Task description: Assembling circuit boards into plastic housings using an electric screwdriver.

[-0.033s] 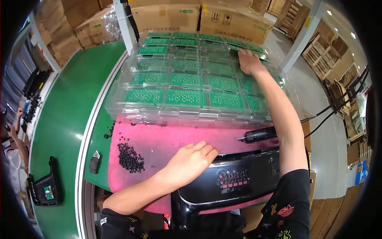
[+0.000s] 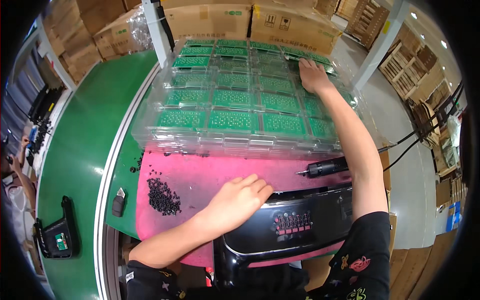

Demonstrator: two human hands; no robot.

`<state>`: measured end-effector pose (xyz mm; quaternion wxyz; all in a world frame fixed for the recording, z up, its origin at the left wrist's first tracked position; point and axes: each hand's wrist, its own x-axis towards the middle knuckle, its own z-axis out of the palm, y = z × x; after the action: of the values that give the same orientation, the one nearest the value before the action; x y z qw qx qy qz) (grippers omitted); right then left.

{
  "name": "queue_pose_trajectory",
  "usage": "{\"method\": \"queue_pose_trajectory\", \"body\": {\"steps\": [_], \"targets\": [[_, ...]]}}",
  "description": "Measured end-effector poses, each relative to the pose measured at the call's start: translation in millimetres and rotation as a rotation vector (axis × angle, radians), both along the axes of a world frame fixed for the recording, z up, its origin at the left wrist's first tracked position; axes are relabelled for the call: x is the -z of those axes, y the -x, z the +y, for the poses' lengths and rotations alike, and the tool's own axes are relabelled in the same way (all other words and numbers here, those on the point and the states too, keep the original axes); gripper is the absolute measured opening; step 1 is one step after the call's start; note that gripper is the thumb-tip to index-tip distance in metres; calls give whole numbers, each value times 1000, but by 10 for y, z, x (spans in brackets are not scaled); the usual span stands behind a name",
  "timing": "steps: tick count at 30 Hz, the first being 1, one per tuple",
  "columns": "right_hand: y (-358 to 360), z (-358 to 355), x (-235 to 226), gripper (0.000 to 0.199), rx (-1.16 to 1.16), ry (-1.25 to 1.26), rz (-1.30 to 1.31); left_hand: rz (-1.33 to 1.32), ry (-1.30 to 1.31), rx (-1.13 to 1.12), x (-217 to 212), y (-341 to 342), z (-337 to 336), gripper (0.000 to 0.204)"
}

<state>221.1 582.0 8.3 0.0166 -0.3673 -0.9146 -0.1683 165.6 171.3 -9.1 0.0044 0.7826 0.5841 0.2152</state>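
Note:
My left hand (image 2: pixel 235 200) lies flat, fingers together, on the upper left edge of a glossy black plastic panel (image 2: pixel 295 225) with a red segment display, which sits at the near edge of a pink mat (image 2: pixel 200 172). My right hand (image 2: pixel 312 75) reaches far across a stack of clear plastic trays (image 2: pixel 235 142) holding green circuit boards (image 2: pixel 232 120). Its palm is down and its fingers are spread on a board at the far right. An electric screwdriver (image 2: pixel 325 167) lies on the mat under my right forearm. A pile of small black screws (image 2: pixel 162 195) sits left of my left hand.
A green conveyor belt (image 2: pixel 80 150) runs along the left, carrying a black part with a green label (image 2: pixel 55 237); a small black piece (image 2: pixel 117 205) lies on its rim. Cardboard boxes (image 2: pixel 250 20) stand behind the trays. Another person's arm (image 2: pixel 20 175) shows at far left. Cables (image 2: pixel 420 137) trail right.

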Motion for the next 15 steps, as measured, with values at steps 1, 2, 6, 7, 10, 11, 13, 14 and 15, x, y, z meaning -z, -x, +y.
{"method": "queue_pose_trajectory", "body": {"steps": [1,2,6,7,10,11,13,14,15], "targets": [[-7,-4,-27,51,-74,-150,6,18,-28,6,-25,25,32,23],[-50,-15,-53,51,-72,-152,4,16,-13,4,-28,30,37,24],[-291,-415,-341,43,-359,-288,431,-43,57,0,-63,6,17,28],[-319,-599,-461,39,-470,-232,630,-46,59,1,-99,-2,3,28],[-544,-1317,-610,31,-566,193,762,-168,-200,-102,-206,22,-5,52],[-651,-1591,-668,31,-642,292,765,-190,-256,-153,-247,44,-20,59],[-901,-2139,-821,37,-586,618,700,-144,-465,-244,-305,69,-1,69],[-992,-2334,-835,39,-653,702,711,-141,-482,-270,-382,49,-19,74],[-1082,-2474,-850,40,-693,700,667,-142,-499,-287,-431,36,-8,79]]}}
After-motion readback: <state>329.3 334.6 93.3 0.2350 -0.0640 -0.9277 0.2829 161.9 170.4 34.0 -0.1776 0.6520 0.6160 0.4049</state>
